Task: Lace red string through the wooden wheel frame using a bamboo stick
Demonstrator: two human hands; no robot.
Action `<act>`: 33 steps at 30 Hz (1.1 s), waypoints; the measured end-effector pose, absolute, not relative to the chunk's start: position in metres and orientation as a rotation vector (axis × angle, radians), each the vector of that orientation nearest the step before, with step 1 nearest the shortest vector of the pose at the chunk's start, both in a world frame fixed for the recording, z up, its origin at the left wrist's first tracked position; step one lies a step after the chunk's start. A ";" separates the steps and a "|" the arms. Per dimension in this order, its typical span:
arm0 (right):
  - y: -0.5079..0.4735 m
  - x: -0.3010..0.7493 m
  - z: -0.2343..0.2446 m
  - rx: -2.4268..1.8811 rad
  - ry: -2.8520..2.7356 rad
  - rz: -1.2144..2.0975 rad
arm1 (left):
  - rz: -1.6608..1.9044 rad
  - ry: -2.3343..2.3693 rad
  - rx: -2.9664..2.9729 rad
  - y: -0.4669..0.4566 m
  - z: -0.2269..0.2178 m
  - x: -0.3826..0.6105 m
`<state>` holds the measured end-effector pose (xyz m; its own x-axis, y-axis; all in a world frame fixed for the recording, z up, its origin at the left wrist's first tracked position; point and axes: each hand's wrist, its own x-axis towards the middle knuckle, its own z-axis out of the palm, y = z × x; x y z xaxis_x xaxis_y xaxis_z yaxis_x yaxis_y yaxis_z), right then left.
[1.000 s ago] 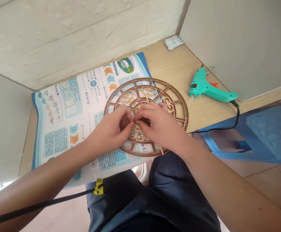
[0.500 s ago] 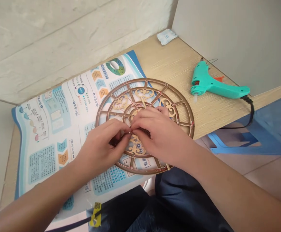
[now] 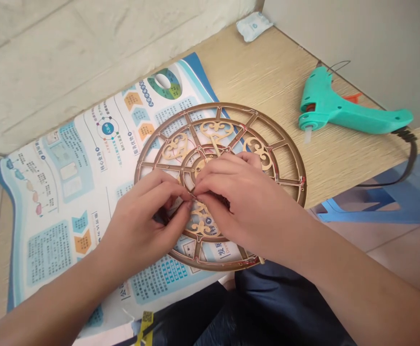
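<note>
Left hand (image 3: 143, 211) and right hand (image 3: 238, 202) each have fingertips pinched together, blocking part of the round frame (image 3: 220, 105). Can't tell on what, tbh.

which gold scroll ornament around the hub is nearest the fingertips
The gold scroll ornament lowest in the picture, showing between the left hand and right hand; the other three in view sit higher up and farther off.
</note>
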<state>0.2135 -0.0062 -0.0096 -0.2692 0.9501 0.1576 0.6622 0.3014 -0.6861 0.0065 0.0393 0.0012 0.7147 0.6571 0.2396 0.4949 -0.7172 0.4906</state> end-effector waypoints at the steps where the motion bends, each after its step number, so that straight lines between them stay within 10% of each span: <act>1: -0.007 0.214 -0.010 -1.422 -2.018 0.675 | 0.564 0.896 2.519 0.039 0.001 0.007; 20: -0.002 0.223 0.003 -1.392 -1.255 0.943 | 0.609 0.838 2.381 0.044 -0.003 0.001; 33: -0.061 0.260 0.027 -1.878 -1.550 0.319 | 0.601 0.816 2.297 0.047 -0.010 -0.001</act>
